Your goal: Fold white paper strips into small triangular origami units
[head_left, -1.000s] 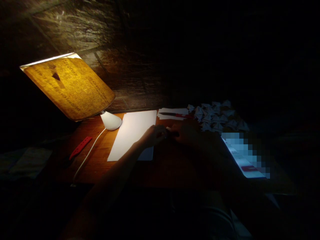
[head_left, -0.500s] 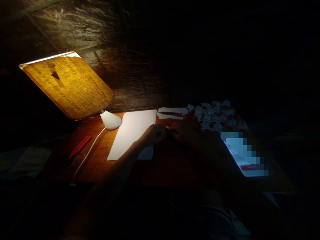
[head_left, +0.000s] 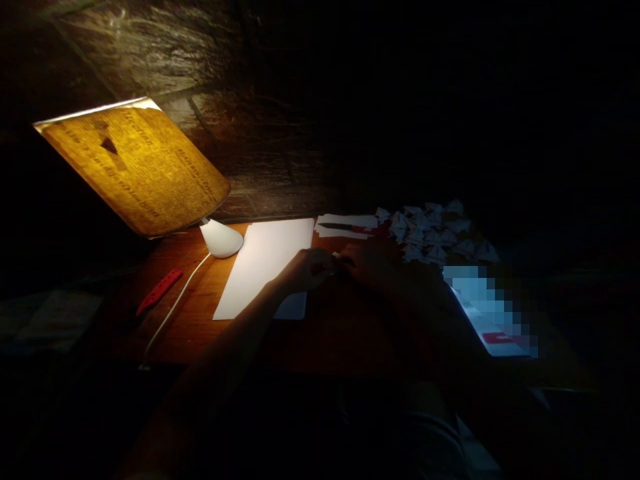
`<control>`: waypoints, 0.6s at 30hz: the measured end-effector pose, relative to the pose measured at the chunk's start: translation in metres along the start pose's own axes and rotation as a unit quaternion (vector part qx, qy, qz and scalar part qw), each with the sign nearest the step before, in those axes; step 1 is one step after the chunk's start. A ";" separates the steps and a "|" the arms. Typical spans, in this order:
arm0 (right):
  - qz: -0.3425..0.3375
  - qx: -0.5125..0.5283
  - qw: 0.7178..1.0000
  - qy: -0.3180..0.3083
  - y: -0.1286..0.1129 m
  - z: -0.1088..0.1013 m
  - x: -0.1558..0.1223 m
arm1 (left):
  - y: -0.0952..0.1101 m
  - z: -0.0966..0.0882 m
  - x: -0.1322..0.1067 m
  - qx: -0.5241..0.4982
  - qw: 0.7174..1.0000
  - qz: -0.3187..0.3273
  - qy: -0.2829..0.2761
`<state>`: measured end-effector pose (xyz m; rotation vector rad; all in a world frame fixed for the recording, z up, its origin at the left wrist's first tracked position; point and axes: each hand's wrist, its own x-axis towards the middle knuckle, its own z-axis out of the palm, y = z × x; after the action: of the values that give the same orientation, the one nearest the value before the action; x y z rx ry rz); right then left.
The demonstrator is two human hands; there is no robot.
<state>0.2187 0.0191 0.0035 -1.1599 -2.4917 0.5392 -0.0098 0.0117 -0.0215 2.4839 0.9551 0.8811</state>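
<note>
My left hand and my right hand meet over the middle of the wooden table. Their fingers are closed together on a small piece of white paper; only a bit of it shows, and its shape is lost in shadow. Below my left forearm lies a stack of white paper sheets. Just beyond my hands are smaller cut paper pieces, with a knife resting across them, its blade dark and its handle red. Several folded paper pieces are heaped beyond my right hand.
A lit lamp with a printed yellow shade and white base stands at the left, its white cord running to the table's front edge. A red perforated object lies beside the cord. At the right glows a screen, partly blurred out.
Both hands stay together with the small paper, fingers shifting only slightly around it. The view has moved a little; the things on the table stay in place.
</note>
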 end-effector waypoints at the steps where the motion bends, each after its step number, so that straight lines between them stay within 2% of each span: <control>1: 0.002 -0.004 1.000 -0.002 0.000 0.000 0.000 | 0.000 -0.001 0.000 -0.002 1.000 -0.003 -0.004; 9: 0.011 -0.028 1.000 -0.005 -0.003 0.005 -0.001 | 0.001 -0.006 -0.001 0.008 1.000 0.018 -0.019; 18: 0.000 -0.041 0.999 -0.005 -0.002 0.007 0.001 | 0.002 -0.010 -0.002 0.003 0.999 0.002 -0.049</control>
<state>0.2139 0.0178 -0.0013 -1.1896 -2.5444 0.4462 -0.0166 0.0100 -0.0143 2.5084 0.9215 0.7516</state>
